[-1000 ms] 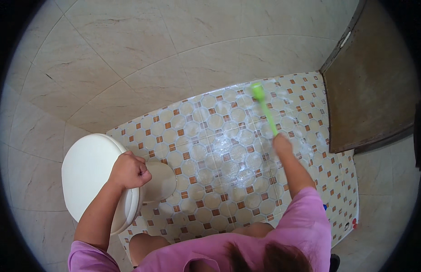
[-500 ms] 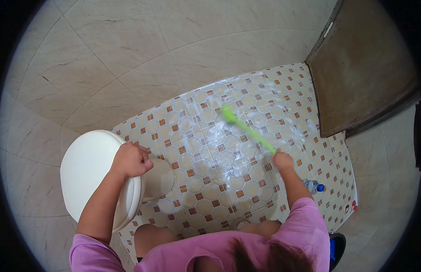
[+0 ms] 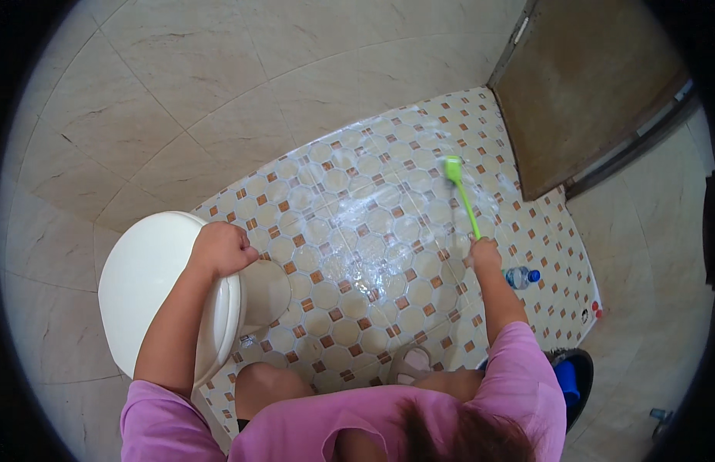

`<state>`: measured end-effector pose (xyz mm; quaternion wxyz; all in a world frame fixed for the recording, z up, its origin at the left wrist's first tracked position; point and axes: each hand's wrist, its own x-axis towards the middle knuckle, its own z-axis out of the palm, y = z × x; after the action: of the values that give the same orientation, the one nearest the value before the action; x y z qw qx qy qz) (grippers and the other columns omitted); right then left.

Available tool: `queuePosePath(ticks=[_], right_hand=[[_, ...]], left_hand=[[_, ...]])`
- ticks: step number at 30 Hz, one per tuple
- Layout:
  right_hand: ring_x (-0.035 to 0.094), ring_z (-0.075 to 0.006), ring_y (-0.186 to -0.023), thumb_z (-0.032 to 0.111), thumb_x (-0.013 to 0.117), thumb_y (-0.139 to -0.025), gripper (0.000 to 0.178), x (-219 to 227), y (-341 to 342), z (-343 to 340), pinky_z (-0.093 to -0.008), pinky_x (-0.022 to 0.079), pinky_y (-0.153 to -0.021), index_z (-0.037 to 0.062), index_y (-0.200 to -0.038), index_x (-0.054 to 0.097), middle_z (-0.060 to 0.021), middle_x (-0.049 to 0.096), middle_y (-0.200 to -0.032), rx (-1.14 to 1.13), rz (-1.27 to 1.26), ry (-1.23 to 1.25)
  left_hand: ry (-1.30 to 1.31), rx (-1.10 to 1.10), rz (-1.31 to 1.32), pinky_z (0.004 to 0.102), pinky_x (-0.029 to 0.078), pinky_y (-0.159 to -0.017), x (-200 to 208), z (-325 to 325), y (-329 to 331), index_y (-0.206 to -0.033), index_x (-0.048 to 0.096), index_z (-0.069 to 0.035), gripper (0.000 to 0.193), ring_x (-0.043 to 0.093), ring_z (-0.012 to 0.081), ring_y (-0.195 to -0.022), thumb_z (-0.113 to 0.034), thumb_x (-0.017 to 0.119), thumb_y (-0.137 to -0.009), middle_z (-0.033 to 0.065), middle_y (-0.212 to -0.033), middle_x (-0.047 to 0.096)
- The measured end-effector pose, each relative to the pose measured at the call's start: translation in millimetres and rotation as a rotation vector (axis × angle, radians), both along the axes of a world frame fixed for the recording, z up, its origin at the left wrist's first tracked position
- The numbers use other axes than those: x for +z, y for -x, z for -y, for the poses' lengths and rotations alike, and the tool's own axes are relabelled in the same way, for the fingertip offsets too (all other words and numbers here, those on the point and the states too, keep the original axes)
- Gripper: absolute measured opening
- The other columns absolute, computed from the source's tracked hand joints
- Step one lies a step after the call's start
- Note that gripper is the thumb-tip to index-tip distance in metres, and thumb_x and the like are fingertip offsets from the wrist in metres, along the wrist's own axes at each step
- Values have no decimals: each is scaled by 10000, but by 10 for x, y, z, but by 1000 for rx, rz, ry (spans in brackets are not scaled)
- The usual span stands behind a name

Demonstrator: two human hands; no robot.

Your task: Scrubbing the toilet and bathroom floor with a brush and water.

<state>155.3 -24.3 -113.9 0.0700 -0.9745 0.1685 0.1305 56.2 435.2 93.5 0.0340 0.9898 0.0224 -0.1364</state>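
My right hand [image 3: 485, 252] is wrapped round the end of a bright green long-handled scrub brush [image 3: 467, 202]. Its head rests on the patterned floor tiles, toward the far right, near the door. Soapy water [image 3: 367, 223] whitens and shines on the tiles left of the brush. My left hand [image 3: 222, 249] is closed in a fist on the right edge of the white toilet lid [image 3: 146, 285], with nothing seen in it. The lid is down.
A brown door [image 3: 588, 92] stands at the far right. Just right of my right forearm lies a clear bottle [image 3: 519, 277] with a blue cap. A dark bucket [image 3: 582, 377] with a blue item inside is at the lower right. A tiled wall [image 3: 242, 69] bounds the far side.
The brush head has swung right across the tiles, and its handle is now more upright. My left hand stays on the toilet. The view has shifted slightly, showing more of the bottle and bucket.
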Motion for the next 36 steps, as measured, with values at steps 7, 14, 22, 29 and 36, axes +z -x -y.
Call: queuePosePath(ticks=[7,14,22,29,36], right_hand=[[568,-325,-765,421,359,-794,416,57,986,-139,-418,445,-681,43,-922,476,-177,575,-842,491,-295,123],[560,-347,-729,369,319,-828,389,183,1172,267,-456,436,-639,13,-867,471,-208,565,-789,135,-144,42],[565,-337,-703,371,342,-819,383,238,1387,478,-429,445,-626,10,-862,467,-176,576,-750,152,-200,98],[567,-343,-740,392,336,-816,398,228,1387,190,-432,447,-667,24,-897,463,-210,572,-786,286,-272,89],[548,-357,-765,390,319,-822,436,197,933,264,-435,433,-685,-8,-898,480,-207,561,-847,-36,-146,-12]], left_hand=[[-50,-25,-98,366,437,-593,53,-10,-17,-578,600,-65,230,539,289,-615,-285,535,-568,137,-620,563],[-113,-64,-142,365,438,-607,61,23,-24,-590,609,-72,239,542,290,-639,-295,522,-575,141,-636,567],[-100,-73,-113,366,436,-601,85,46,-26,-581,605,-67,233,539,292,-631,-287,527,-577,143,-637,565],[-6,3,-83,369,438,-596,79,-26,-13,-595,601,-59,217,538,295,-623,-262,527,-571,147,-640,564],[58,53,-50,362,440,-593,76,1,-16,-610,592,-44,195,538,295,-624,-223,529,-564,138,-646,567]])
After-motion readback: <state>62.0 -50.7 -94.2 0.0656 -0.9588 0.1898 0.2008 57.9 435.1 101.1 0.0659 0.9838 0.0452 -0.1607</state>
